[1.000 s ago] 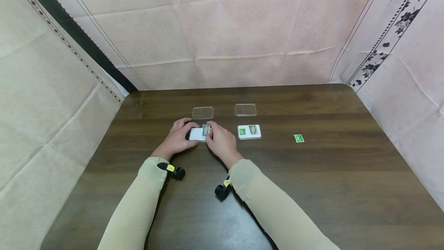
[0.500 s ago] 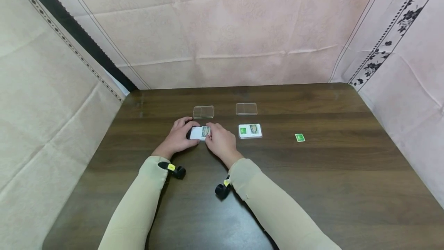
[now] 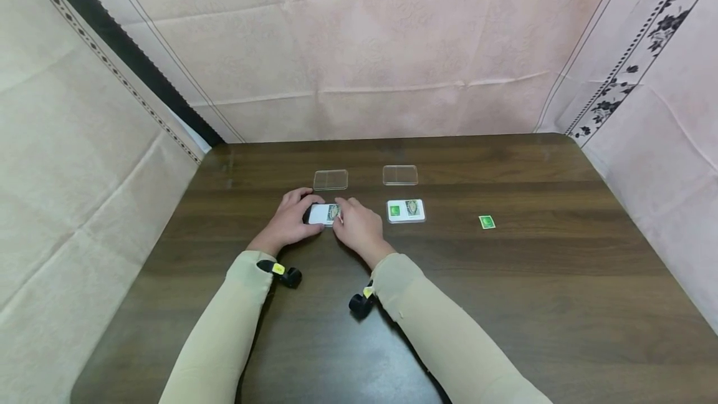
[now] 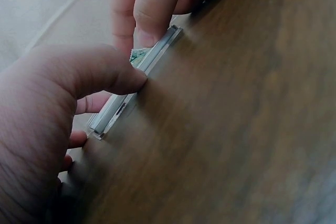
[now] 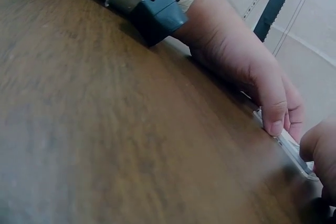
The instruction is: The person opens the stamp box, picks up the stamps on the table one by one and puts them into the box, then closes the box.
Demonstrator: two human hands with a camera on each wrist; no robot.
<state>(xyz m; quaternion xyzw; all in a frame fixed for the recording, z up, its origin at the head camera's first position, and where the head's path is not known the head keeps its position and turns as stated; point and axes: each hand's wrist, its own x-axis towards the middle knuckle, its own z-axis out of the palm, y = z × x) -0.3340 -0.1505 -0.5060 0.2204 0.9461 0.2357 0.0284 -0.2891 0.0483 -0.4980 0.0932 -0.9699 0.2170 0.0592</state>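
Observation:
My left hand [image 3: 288,220] holds a flat clear case with a white insert [image 3: 320,214] on the table, thumb along the near edge and fingers at the far side. At the case's right end my right hand [image 3: 361,229] pinches a small patterned postage stamp [image 3: 333,211] against the insert. In the left wrist view the stamp's toothed edge [image 4: 137,56] tilts up from the case [image 4: 126,95], just under the right fingertips. The right wrist view shows the left thumb pressed on the case's side [image 5: 291,150].
A second case [image 3: 406,219], right of my hands, bears a green stamp [image 3: 395,211] and a patterned one [image 3: 412,207]. Two clear lids [image 3: 331,179] [image 3: 400,175] lie behind. A loose green stamp [image 3: 487,222] lies further right on the wooden table [image 3: 505,304].
The patterned stamp has come down from above the case's far edge to lie within the white insert. Both hands keep nearly the same place; the head view has shifted slightly.

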